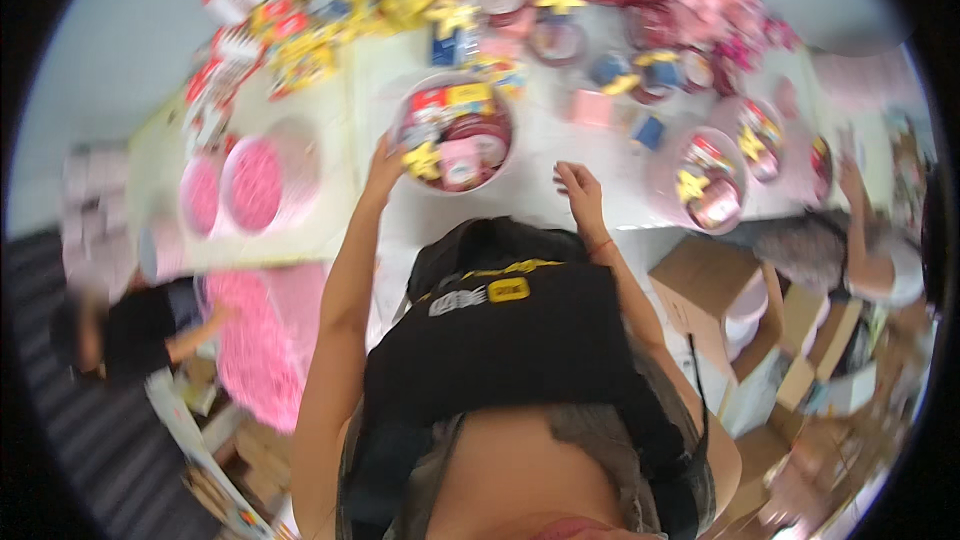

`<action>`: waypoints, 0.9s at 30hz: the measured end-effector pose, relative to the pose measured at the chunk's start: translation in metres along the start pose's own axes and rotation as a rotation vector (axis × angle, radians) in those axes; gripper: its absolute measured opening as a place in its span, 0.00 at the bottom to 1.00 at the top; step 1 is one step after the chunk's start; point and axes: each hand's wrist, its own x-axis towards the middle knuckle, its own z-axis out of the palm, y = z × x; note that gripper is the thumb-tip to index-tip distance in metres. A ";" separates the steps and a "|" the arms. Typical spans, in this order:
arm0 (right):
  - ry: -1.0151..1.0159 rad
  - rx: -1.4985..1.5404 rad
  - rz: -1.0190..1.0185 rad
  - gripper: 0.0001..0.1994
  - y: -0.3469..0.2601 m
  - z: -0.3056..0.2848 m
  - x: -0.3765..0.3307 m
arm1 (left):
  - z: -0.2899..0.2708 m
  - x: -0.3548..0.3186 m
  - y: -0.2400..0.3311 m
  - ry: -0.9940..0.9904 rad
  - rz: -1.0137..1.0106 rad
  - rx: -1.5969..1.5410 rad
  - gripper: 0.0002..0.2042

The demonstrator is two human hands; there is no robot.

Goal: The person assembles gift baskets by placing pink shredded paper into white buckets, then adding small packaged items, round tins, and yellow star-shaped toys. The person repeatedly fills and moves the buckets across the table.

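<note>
While the left hand [383, 168] is gripping the bucket [455, 132] rim, the open right hand [578, 187] is hovering nearby; filling seems underway, needing another item.

A long white table [560, 155] spans the upper field, backed by a pale, plain wall [130, 20]. Dark striped flooring [70, 420] lies at lower left. Open brown cardboard boxes [715, 285] stand on the floor at right. Lighting is bright and even; the view is blurred throughout.
</note>
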 end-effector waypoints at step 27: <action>0.405 0.456 0.210 0.49 0.031 -0.321 -0.036 | 0.426 -0.053 -0.027 -0.411 -0.222 -0.302 0.29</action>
